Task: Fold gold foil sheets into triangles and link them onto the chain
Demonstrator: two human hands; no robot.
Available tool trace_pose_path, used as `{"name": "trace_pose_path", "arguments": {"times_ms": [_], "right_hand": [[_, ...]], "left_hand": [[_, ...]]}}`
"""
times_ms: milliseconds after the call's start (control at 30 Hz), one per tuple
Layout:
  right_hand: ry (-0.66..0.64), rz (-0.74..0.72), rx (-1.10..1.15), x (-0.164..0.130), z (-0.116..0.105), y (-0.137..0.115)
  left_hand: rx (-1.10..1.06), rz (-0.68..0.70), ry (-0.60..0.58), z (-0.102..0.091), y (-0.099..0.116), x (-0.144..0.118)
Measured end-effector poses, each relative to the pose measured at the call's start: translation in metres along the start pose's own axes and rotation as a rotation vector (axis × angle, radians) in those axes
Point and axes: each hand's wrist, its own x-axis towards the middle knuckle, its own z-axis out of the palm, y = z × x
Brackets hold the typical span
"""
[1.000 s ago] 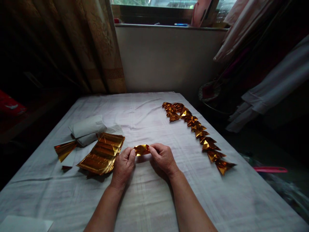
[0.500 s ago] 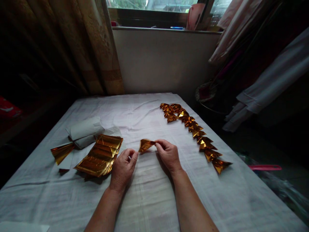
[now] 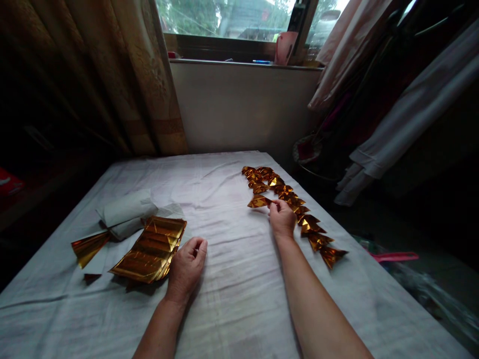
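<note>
My right hand [image 3: 282,218] pinches one end of a folded gold foil paper piece [image 3: 259,201], just left of a curving row of similar folded gold foil pieces [image 3: 311,224]. My left hand [image 3: 188,264] rests on the cloth with its fingers curled together. Whether anything small is between them is hidden. Beside it, to the left, lies a stack of flat gold foil sheets [image 3: 149,249] with crease lines.
White cloth covers the table [image 3: 224,309]. Behind the stack lies a rolled white paper bundle [image 3: 127,207] with a gold foil fan [image 3: 90,247] nearby. Hanging clothes [image 3: 396,129] and a pink handle [image 3: 394,257] are past the right edge; a curtain [image 3: 142,75] hangs back left.
My right hand has carried the folded foil piece forward and right to the row. My left hand stays beside the stack. The camera view has tilted up and shifted slightly right.
</note>
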Motion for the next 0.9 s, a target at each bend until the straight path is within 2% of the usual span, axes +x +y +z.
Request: {"name": "trace_pose_path", "arguments": {"times_ms": [100,200,333,500,900], "right_hand": [[-0.005,0.015,-0.038,0.016,0.005,0.003],[-0.002,0.021,-0.070,0.020,0.008,0.005],[-0.001,0.001,-0.114,0.011,0.008,0.006],[-0.060,-0.090,-0.164,-0.002,0.009,0.000],[-0.178,-0.163,-0.409,-0.003,0.004,-0.012]], "left_hand": [[-0.003,-0.012,-0.008,0.000,0.001,0.000],[-0.002,-0.015,-0.016,-0.001,0.002,0.000],[-0.006,-0.017,-0.017,0.000,0.001,0.000],[-0.007,-0.003,-0.006,0.000,0.001,0.000],[-0.009,-0.009,-0.018,-0.001,0.001,-0.001]]}}
